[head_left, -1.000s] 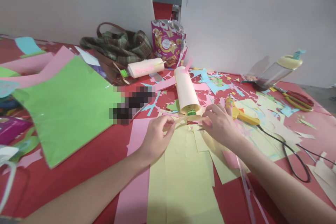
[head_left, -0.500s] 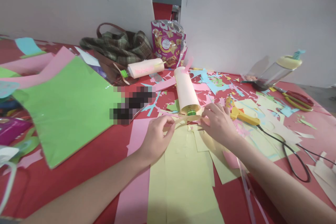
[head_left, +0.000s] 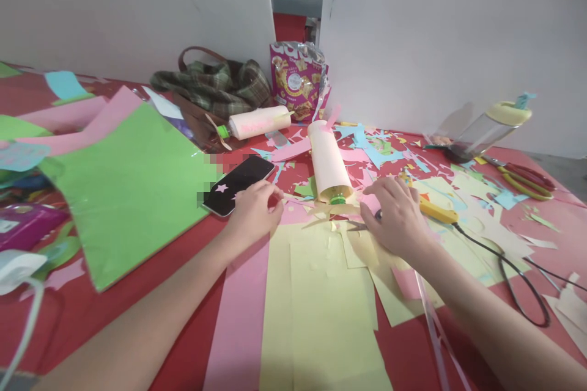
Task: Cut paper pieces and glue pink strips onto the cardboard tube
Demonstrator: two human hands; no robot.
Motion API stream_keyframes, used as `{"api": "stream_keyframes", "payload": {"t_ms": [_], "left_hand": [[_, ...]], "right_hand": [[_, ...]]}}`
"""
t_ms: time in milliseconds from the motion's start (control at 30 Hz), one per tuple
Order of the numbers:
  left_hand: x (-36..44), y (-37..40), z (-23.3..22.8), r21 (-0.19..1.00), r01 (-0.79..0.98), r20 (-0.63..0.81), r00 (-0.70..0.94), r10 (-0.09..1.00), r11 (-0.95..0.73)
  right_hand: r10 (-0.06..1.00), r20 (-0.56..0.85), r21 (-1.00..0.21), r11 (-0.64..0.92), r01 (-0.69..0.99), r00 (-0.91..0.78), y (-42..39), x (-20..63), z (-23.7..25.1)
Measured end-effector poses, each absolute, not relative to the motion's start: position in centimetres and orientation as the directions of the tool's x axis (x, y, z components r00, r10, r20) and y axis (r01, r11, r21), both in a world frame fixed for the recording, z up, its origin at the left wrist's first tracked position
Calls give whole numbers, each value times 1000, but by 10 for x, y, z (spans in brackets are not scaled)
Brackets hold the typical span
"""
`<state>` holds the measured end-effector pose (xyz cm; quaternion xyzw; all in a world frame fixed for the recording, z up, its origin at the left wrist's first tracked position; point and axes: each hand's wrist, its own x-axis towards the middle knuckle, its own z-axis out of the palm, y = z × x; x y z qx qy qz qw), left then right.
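Note:
A cream paper tube [head_left: 331,159] lies on the table with its open end toward me, a green bottle cap [head_left: 337,198] showing in its mouth. Just in front of that end rests a thin pale yellow paper strip [head_left: 321,211], touched by neither hand. My left hand [head_left: 254,211] hovers beside a black phone [head_left: 238,185], fingers loosely curved and nothing visible in them. Over what looks like scissors [head_left: 356,226] is my right hand [head_left: 397,214], thumb and fingers apart. A metal tip and part of a dark handle show; the hand covers the rest.
A yellow glue gun [head_left: 438,210] with a black cord lies to the right, near red-and-yellow-handled scissors [head_left: 527,182] and a tilted clear bottle [head_left: 486,131]. A green star [head_left: 123,195] fills the left. Behind are a second tube [head_left: 259,122], a snack bag [head_left: 299,82] and paper scraps.
Both hands have let go of the yellow strip and moved apart: the left one toward the phone, the right one slightly right, over the scissors. The view has shifted slightly.

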<state>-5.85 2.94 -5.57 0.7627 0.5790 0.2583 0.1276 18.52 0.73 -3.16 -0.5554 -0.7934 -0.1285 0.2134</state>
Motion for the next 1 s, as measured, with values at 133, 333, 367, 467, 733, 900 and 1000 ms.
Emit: {"api": "stream_keyframes", "payload": {"t_ms": [133,333,367,467,733,900,1000], "left_hand": [[-58,28,-58,386,836,217,330,919,-391],[-52,24,-66,289,848,234,387,892,-444],[-51,24,-67,270,852,236,393,888,-449],[-50,25,-68,227,862,232,404,885,-453],[-50,25,-72,237,871,221,384,897,-431],[-51,28,-77,259,865,210,385,899,-431],[-51,28,-76,255,862,204,395,896,-438]], "right_hand": [[827,473,-28,358,933,-304,6,184,-32],[829,471,-32,356,934,-300,5,183,-32],[828,473,-33,358,933,-301,5,183,-32],[821,479,-34,369,929,-309,4,182,-31],[835,451,-29,366,930,-315,1,180,-28],[837,450,-24,360,933,-312,0,179,-27],[829,457,-17,369,929,-321,0,178,-28]]}}
